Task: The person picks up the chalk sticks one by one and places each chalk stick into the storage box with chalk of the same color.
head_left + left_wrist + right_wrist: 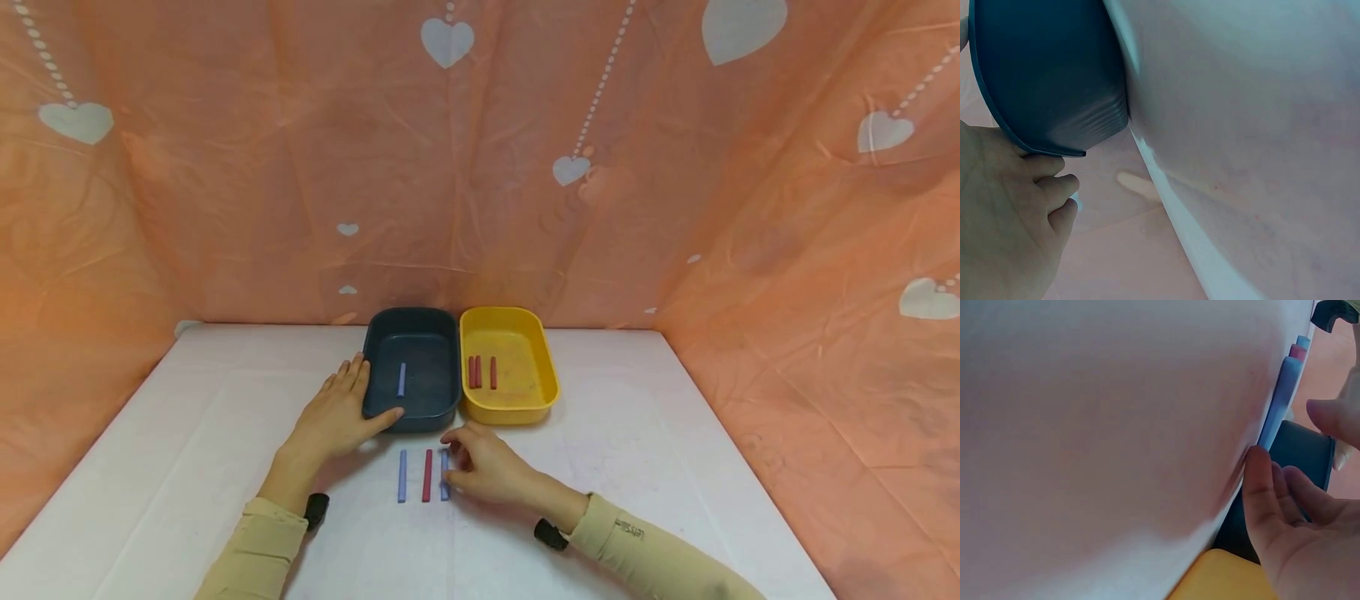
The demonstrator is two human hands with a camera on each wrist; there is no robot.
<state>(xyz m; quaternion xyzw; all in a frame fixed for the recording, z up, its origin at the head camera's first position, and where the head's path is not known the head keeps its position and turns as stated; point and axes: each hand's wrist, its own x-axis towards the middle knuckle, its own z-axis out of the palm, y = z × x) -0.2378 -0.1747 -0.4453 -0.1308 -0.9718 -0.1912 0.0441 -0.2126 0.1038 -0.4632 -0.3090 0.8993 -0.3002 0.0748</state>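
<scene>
My left hand [333,417] rests against the near left corner of the dark blue tray [423,354], thumb over its front rim and straight fingers along its left side. One blue chalk stick [401,380] lies inside that tray. On the table, a blue chalk stick [402,477], a red chalk stick [427,477] and another blue chalk stick [445,492] lie in a row. Over the rightmost one is my right hand [491,468]. In the right wrist view its fingertips [1257,459] are right at the end of this blue stick, with the thumb [1335,419] held apart.
A yellow tray [525,358] stands against the dark tray's right side and holds 3 red chalk sticks [493,373]. Both trays sit at the back of the white table [637,433], close to an orange cloth backdrop [262,208] with heart prints.
</scene>
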